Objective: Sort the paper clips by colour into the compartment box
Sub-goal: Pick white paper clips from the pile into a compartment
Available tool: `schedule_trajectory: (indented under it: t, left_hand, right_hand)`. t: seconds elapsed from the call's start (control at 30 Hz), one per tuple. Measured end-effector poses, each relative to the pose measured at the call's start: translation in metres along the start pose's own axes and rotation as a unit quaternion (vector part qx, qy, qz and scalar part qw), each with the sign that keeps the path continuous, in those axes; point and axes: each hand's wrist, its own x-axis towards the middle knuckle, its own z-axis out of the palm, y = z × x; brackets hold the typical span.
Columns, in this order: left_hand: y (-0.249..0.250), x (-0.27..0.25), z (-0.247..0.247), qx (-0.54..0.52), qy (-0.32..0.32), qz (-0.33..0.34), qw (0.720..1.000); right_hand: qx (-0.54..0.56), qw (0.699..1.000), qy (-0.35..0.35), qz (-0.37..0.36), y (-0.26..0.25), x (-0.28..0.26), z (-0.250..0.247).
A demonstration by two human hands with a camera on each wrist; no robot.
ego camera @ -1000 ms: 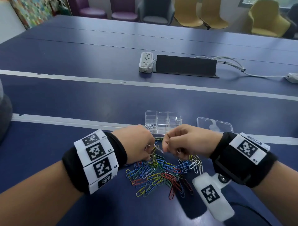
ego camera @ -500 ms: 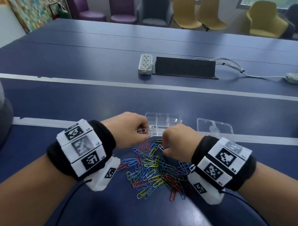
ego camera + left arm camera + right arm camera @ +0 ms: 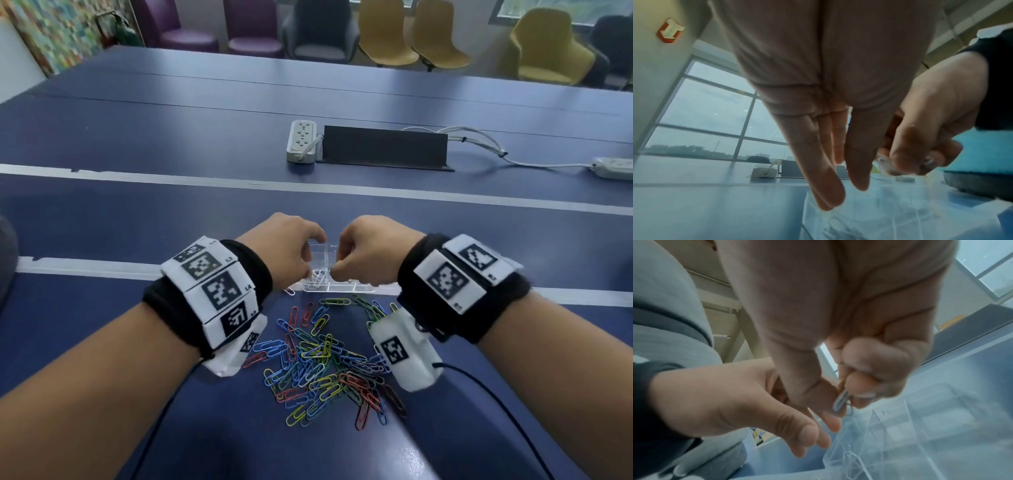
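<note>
Silver paper clip [image 3: 840, 400] pinched in the right hand [image 3: 368, 255] hangs above the clear compartment box [image 3: 337, 287]; the left hand [image 3: 287, 251] beside it is slack-fingered, empty. Only silver clips [image 3: 317, 278] are sorted; the coloured heap [image 3: 325, 363] behind the wrists waits.

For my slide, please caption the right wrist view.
Right hand pinches a silver paper clip above the clear plastic compartment box.

Both forearms bare. Left wrist: black wristband [image 3: 205, 308] w/ white panels [image 3: 212, 284] carrying black square-code markers, white cam pod [image 3: 236, 353] under it, thin black cable. Right wrist: same black band [image 3: 472, 291], white marker panels, white pod [image 3: 404, 353], black cable [image 3: 496, 407].
</note>
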Motion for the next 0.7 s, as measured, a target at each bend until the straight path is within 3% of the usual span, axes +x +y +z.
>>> schedule_trajectory:
  t: [0.13, 0.47, 0.6, 0.7]
  left_hand:
    - [-0.010, -0.006, -0.005, -0.073, 0.025, -0.027, 0.997]
    - [-0.024, -0.008, 0.013, 0.095, -0.055, -0.055, 0.992]
    - [-0.023, -0.006, 0.017, 0.124, -0.057, -0.033, 0.990]
    - [-0.023, -0.008, 0.016, 0.137, -0.066, -0.008, 0.988]
  right_hand:
    - [-0.001, 1.000, -0.009, 0.027, -0.010, 0.019, 0.003]
    - [0.067, 0.998, -0.002, -0.006, -0.014, 0.028, 0.007]
    - [0.139, 0.990, -0.003, -0.035, -0.003, 0.016, 0.003]
    - [0.122, 0.991, 0.014, -0.043, 0.013, -0.004, -0.002]
